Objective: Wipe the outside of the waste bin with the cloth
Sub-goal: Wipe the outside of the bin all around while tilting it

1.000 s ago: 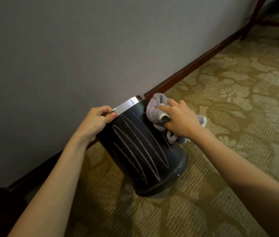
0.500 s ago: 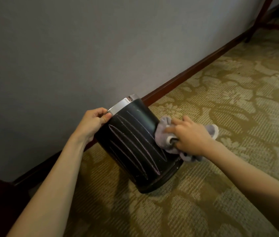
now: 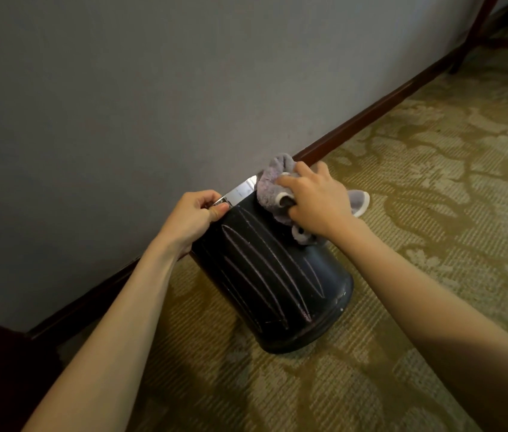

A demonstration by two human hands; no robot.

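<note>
Fingers (image 3: 215, 210) of the left hand (image 3: 192, 221) pinched the tilted bin's (image 3: 277, 275) rim near the wall (image 3: 153, 88); the right hand (image 3: 318, 204) clutched the cloth (image 3: 270, 188) against its upper side, open carpet (image 3: 433, 213) rightward.

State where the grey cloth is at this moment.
In the head view, the grey cloth is bunched under the right hand, pressed against the black waste bin by its chrome rim.

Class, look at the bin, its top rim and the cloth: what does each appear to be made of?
Waste bin: dark, fairly matte body with moulded ribs, probably plastic, though painted metal is possible.
Rim band: bright mirror-like reflection, likely polished metal or chrome.
Cloth: grey, fuzzy, bunched softly, probably terry or microfibre.
</note>
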